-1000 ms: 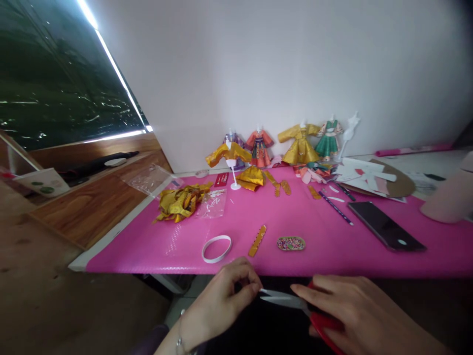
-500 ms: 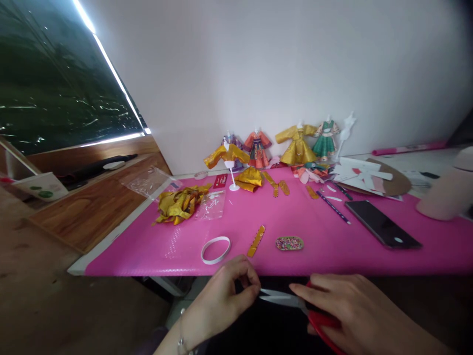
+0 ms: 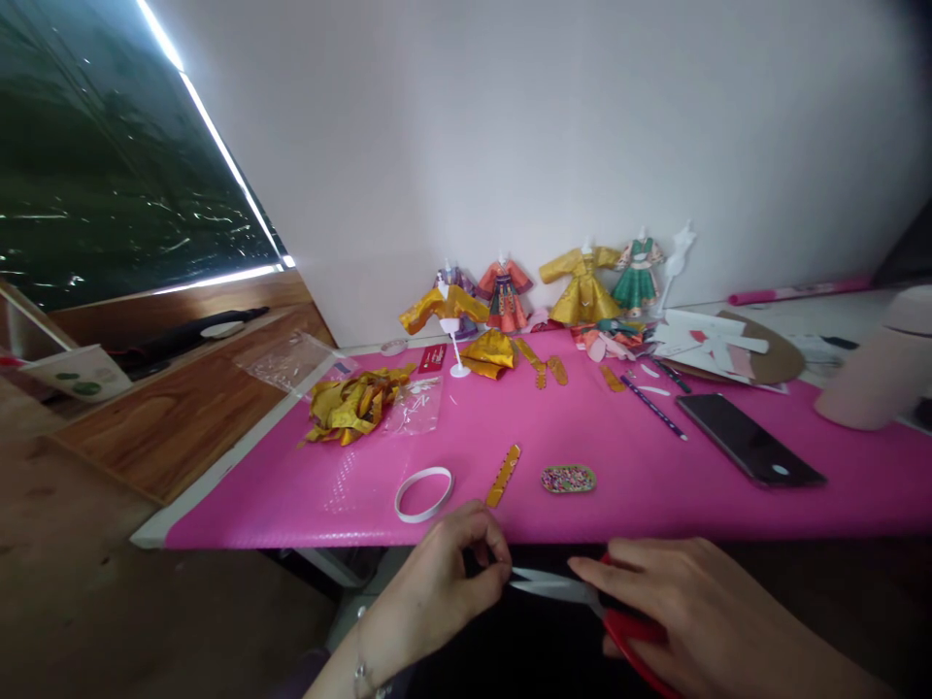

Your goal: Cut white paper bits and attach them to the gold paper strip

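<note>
Below the near edge of the pink table (image 3: 655,495), my right hand (image 3: 699,612) grips red-handled scissors (image 3: 575,594) whose blades point left. My left hand (image 3: 444,582) is pinched closed right at the blade tips; what it pinches is too small to make out. Just beyond the hands on the table lie a white tape ring (image 3: 423,493), a gold paper strip (image 3: 504,475) and a small oval speckled piece (image 3: 569,479).
Paper dresses on small stands (image 3: 582,283) line the wall. A pile of gold paper scraps (image 3: 349,403), a black phone (image 3: 749,439), a purple pencil (image 3: 653,408), cut white paper on a brown board (image 3: 717,345) and a pink cylinder (image 3: 878,374) lie on the table. A wooden ledge (image 3: 182,417) runs left.
The view has drifted slightly; both hands stay in the same pose at the scissor blades.
</note>
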`<act>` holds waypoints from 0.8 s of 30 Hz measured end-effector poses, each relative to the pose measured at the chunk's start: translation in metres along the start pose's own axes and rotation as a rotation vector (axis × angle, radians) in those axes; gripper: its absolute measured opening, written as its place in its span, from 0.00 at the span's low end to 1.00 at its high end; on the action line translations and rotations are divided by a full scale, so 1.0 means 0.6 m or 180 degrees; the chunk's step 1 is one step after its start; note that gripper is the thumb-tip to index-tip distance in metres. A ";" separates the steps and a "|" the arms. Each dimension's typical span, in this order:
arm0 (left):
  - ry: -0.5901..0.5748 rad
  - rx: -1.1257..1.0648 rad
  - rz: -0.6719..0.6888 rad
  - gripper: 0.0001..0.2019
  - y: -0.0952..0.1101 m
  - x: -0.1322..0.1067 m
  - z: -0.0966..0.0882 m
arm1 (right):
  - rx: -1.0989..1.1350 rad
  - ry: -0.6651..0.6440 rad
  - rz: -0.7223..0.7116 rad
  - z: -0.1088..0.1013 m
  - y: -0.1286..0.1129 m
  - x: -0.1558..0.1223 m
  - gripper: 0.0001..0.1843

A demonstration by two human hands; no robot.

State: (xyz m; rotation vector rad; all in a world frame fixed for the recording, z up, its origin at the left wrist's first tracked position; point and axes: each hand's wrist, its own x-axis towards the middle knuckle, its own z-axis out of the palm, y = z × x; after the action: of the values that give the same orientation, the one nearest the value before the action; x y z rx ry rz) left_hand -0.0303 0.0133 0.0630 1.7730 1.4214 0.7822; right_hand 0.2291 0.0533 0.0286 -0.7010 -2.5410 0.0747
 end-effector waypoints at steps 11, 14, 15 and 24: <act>-0.0008 0.0110 -0.0059 0.08 -0.005 0.000 0.005 | 0.0042 -0.0046 0.0105 0.012 0.002 -0.007 0.25; 0.0003 0.0132 -0.0100 0.07 -0.003 0.000 0.005 | 0.0017 -0.0013 0.0094 0.013 0.002 -0.007 0.26; 0.0007 0.0135 -0.0109 0.07 -0.003 0.000 0.005 | 0.0020 0.0001 0.0091 0.013 0.003 -0.007 0.27; -0.0092 -0.0020 -0.0055 0.07 -0.009 0.001 0.004 | 0.0015 0.0082 0.0071 0.015 0.004 -0.008 0.27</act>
State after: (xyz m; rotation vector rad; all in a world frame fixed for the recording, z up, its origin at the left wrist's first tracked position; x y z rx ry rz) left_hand -0.0313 0.0141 0.0572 1.7583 1.4122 0.7484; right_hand 0.2297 0.0534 0.0183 -0.7239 -2.5080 0.0787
